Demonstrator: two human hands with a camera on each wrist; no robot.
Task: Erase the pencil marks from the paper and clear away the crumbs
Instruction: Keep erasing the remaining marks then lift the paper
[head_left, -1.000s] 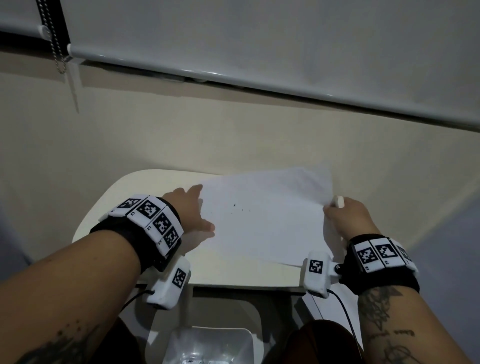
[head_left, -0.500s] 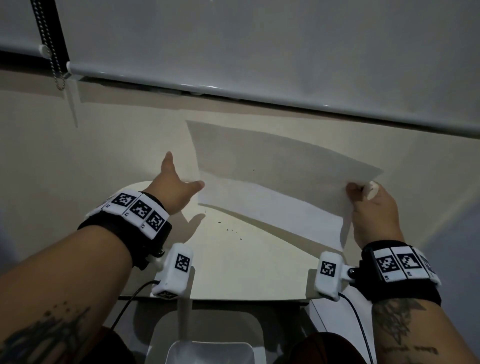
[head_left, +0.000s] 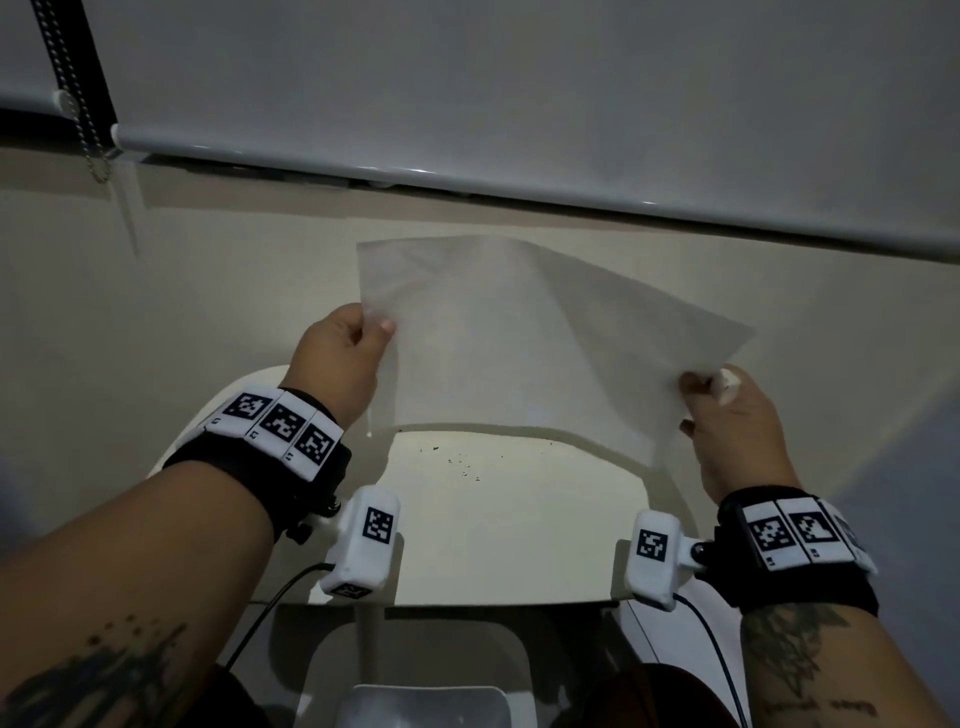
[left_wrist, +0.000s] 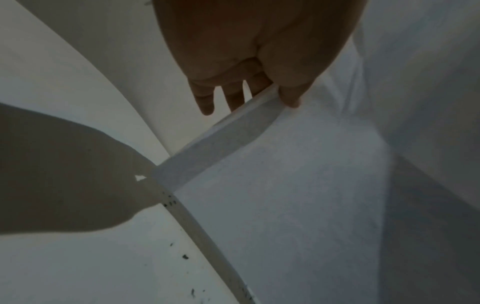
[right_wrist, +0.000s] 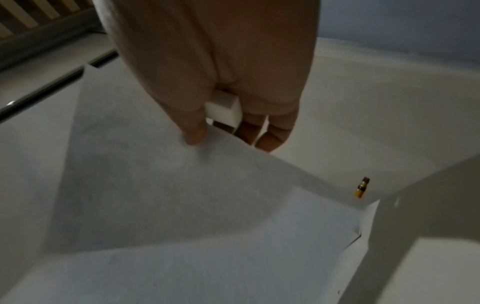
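Note:
The white paper (head_left: 519, 338) is held up in the air, tilted steeply above the small white table (head_left: 519, 535). My left hand (head_left: 358, 332) pinches its left edge between thumb and fingers; the same pinch shows in the left wrist view on the paper (left_wrist: 285, 195). My right hand (head_left: 711, 395) pinches the paper's right edge and also holds a white eraser (head_left: 727, 384), seen as a white block (right_wrist: 223, 111) against the palm above the paper (right_wrist: 182, 205). Dark eraser crumbs (head_left: 462, 462) lie scattered on the table under the paper, with more crumbs (left_wrist: 185, 256) near its edge.
A roller blind (head_left: 519, 104) with a bead chain (head_left: 78, 104) hangs on the wall behind the table. A small yellow-and-dark object (right_wrist: 361, 187) lies on the floor to the right. A pale container (head_left: 426, 706) sits below the table's near edge.
The paper went from lying flat on the table to being lifted clear by both hands. My left hand left the sheet, rose, and now pinches its left edge. Crumbs fell onto the table.

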